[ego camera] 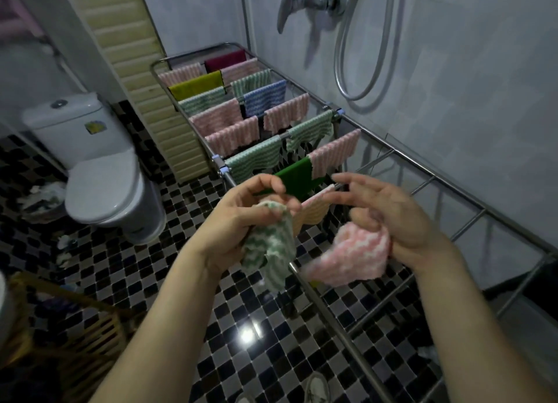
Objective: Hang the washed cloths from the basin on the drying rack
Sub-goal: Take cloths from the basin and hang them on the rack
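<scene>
Steel bars of the drying rack run ahead of us, its far half hung with striped cloths. Our left hand pinches a green-and-white cloth above the near rails; our right hand, fingers partly spread, grips a pink-and-white cloth.

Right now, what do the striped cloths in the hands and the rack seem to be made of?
The green-and-white striped cloth in the left hand and the pink-and-white striped cloth in the right hand look like soft, fluffy microfibre or fleece: raised wavy ribs, matte, limp folds. The silver tubular drying rack looks like polished metal, probably steel, with bright glints along its rails.
</scene>
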Motion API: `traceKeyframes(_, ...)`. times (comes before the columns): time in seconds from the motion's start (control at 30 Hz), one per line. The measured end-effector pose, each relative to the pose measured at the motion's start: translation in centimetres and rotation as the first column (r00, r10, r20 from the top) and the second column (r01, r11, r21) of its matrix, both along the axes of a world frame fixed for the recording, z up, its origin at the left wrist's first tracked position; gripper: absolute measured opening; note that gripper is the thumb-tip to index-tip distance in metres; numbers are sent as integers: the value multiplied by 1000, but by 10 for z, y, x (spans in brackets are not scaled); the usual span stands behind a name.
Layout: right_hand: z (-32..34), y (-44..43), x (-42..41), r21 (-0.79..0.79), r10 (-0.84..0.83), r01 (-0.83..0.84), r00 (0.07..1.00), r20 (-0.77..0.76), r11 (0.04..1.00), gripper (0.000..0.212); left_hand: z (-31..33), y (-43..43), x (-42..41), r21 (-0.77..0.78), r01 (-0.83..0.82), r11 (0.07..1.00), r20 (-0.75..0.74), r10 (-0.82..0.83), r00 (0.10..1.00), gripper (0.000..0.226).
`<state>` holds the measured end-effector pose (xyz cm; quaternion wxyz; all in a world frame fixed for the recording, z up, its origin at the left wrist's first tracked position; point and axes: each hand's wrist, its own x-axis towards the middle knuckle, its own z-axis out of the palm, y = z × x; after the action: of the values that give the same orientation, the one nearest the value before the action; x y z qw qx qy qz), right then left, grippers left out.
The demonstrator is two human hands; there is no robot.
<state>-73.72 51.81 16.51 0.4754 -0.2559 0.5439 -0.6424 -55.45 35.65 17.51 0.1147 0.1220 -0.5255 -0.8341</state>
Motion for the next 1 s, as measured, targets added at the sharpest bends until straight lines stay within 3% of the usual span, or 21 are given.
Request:
traceKeyframes(0.1, 16, -12, 36, 51, 198, -192, 963, -182, 980, 53, 15, 8, -8, 50, -89, 995, -68, 92, 993, 26)
traceKeyframes(0.2, 21, -20, 58, 84, 179, -163, 957, -230, 983, 76, 30, 14, -13, -23, -256, 966, -51, 255, 966, 19)
traceKeyframes(0.27, 22, -25, 70, 62, 88, -73, 948, -306, 995, 67, 35, 12, -15, -62, -366, 928, -23, 366, 930, 17)
traceKeyframes(0.33, 23, -29, 81, 19, -56, 71, 902, -428, 997, 41, 36, 6, -12, -64, -396, 916, 2, 397, 918, 15)
traceKeyframes(0.37, 23, -30, 84, -2, -113, 130, 857, -502, 992, 26, 35, 3, -11, -89, -390, 917, 7, 392, 920, 13)
traceKeyframes(0.43, 26, -30, 89, -28, -159, 180, 772, -616, 983, 9, 35, -7, -2, -302, -331, 894, -2, 346, 938, 13)
traceKeyframes(0.53, 28, -30, 91, -33, -190, 224, 732, -654, 974, 7, 39, -20, 16, -623, -20, 782, 111, 114, 987, 30)
traceKeyframes(0.63, 32, -30, 85, -53, -240, 282, 689, -684, 958, 9, 40, -26, 26, -751, 197, 630, 273, 24, 962, 34)
traceKeyframes(0.8, 43, -39, 80, -56, -233, 267, 693, -682, 962, 10, 43, -32, 23, -861, 124, 493, 137, -9, 990, 25)
traceKeyframes(0.93, 53, -44, 65, -21, -186, 240, 689, -700, 971, 14, 47, -22, 0, -785, 155, 599, 117, -103, 988, 35)
traceKeyframes(1.0, 61, -39, 47, 25, -144, 219, 719, -680, 975, 11, 47, -22, -19, -848, 100, 521, 91, -44, 995, 21)
